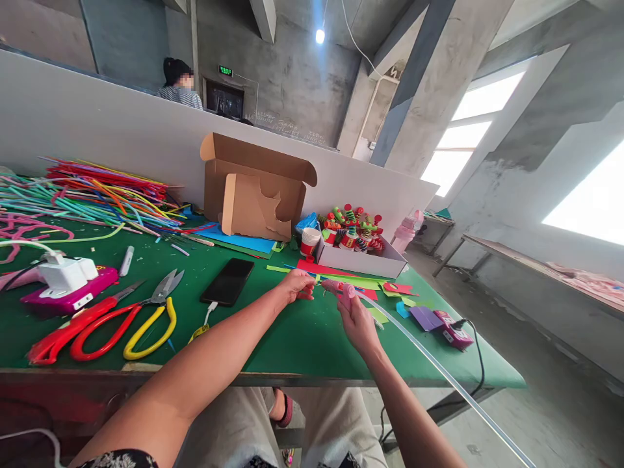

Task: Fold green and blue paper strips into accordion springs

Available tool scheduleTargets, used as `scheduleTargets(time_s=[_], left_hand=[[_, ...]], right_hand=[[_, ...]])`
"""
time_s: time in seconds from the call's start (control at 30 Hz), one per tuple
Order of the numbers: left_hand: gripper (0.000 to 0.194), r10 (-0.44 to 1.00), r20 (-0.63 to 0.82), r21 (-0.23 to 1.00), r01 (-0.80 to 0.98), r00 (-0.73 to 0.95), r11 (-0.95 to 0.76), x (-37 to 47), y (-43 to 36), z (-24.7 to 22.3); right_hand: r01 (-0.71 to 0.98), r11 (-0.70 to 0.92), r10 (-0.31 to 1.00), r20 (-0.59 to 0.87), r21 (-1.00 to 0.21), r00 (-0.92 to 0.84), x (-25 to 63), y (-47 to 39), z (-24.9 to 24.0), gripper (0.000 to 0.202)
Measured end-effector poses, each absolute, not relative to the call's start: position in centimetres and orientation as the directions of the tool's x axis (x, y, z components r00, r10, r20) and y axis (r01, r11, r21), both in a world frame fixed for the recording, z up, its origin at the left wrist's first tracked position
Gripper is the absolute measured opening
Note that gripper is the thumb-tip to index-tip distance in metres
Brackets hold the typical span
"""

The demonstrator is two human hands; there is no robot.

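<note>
My right hand (357,318) is wrapped round a pink glue gun (341,288), whose tip points left. A long clear glue stick (439,368) runs from the gun's back down to the right. Just left of the tip, my left hand (296,286) has its fingers pinched on a small light-green piece (317,279), too small to make out well. Behind both hands lie red (331,270) and green paper strips. A white tray (363,261) holds several red cups with green and red paper figures, beside a stack of paper cups (310,241).
Scissors (152,325), red-handled cutters (73,330), a phone (227,281) and a magenta power strip (73,289) lie left. Behind are an open cardboard box (258,201) and pipe cleaners (107,195). Another power strip (454,333) sits right. A person (179,84) is beyond the partition.
</note>
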State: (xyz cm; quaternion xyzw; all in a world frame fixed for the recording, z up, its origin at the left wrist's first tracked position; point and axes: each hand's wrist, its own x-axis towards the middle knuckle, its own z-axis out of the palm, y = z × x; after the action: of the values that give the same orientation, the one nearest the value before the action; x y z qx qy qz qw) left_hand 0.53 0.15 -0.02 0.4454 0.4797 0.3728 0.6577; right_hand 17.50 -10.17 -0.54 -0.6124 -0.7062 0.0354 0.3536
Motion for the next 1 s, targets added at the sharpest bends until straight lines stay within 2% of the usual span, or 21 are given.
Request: scheduleTargets(time_s=[0.7, 1.0], left_hand=[[0.022, 0.917, -0.304, 0.943, -0.058, 0.26, 0.329, 0.58, 0.03, 0.12], [0.023, 0.919, -0.297, 0.944, -0.067, 0.259, 0.324, 0.62, -0.09, 0.17]], right_hand=[[0.84, 0.23, 0.899, 0.438, -0.491, 0.01, 17.33, -10.22, -0.47, 0.037], [0.869, 0.169, 0.919, 0.393, -0.466, 0.032, 17.38, -10.31, -0.54, 0.038]])
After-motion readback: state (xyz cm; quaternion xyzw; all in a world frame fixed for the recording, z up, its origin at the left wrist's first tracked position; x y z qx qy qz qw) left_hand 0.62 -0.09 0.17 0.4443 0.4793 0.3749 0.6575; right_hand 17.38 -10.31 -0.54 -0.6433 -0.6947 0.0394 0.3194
